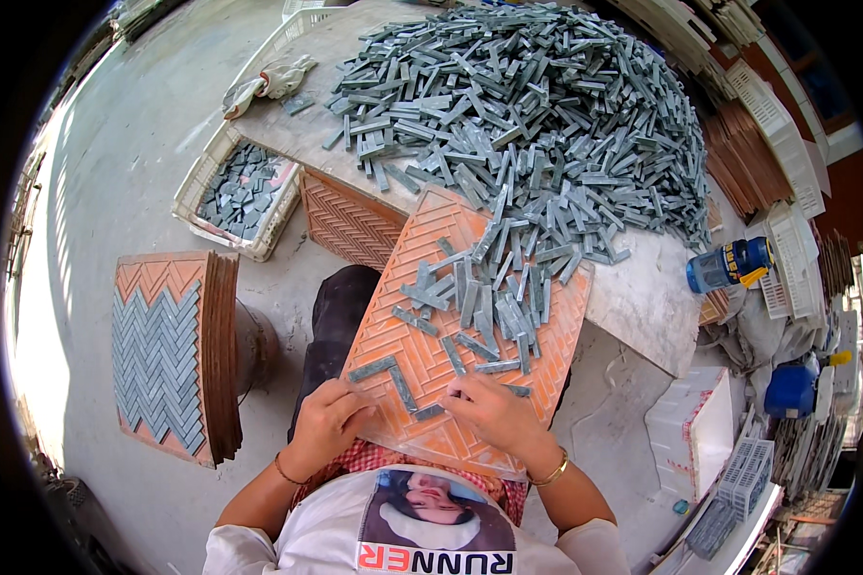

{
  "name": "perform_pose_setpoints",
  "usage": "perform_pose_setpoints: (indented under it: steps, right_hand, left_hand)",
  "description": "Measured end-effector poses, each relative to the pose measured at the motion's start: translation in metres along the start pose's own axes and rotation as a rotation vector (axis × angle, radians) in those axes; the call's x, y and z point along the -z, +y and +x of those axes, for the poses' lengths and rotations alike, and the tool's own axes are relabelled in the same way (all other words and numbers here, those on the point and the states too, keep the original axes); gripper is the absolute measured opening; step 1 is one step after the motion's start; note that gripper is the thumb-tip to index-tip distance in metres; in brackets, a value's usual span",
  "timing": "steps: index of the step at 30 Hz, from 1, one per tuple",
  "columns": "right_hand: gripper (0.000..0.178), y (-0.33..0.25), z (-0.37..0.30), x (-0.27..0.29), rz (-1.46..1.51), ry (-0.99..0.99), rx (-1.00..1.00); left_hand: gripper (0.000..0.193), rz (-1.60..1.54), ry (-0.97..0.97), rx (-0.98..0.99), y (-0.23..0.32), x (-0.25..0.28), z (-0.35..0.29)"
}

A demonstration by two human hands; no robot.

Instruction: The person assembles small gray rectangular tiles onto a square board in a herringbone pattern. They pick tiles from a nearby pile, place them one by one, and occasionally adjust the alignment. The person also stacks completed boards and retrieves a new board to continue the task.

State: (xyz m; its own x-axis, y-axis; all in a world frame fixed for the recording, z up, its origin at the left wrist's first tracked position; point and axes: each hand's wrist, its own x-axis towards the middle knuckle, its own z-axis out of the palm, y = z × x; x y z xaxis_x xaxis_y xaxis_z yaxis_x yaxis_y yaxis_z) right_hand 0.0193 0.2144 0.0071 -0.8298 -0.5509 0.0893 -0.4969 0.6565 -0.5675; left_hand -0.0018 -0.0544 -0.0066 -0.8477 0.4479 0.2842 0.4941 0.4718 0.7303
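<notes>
An orange board with grooves in a herringbone pattern slopes across my lap. Three grey-green stone strips lie in its grooves near the lower left: a slanted strip, a steeper strip and a short-looking strip. My right hand is closed over the board, its fingertips at the end of that last strip. Beside the board's left edge, my left hand has curled fingers pressed together; anything inside them is hidden. Loose strips cover the board's upper half.
A big heap of stone strips covers the table beyond the board. At left stands a stack of boards, its top one filled with strips. A crate of stone pieces, gloves and a blue bottle are around.
</notes>
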Motion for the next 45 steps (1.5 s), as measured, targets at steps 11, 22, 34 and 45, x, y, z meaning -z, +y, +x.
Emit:
perform_pose_setpoints:
  steps: [11, 22, 34, 45]
  right_hand:
    - [0.034, -0.015, 0.015, 0.007, -0.022, 0.249, -0.393]
    - [0.02, 0.001, -0.003, 0.007, 0.096, 0.187, -0.265]
    - [0.016, 0.002, 0.008, 0.002, 0.132, 0.136, -0.123]
    - [0.022, 0.01, 0.016, 0.023, -0.019, 0.287, -0.239]
  left_hand:
    - [0.017, 0.008, -0.247, -0.264, 0.02, -0.023, 0.008]
    - [0.015, -0.04, -0.094, -0.088, 0.008, -0.011, 0.005]
    - [0.016, -0.04, -0.134, -0.188, 0.019, -0.02, 0.002]
    - [0.039, 0.212, -0.264, -0.214, 0.031, -0.031, 0.014]
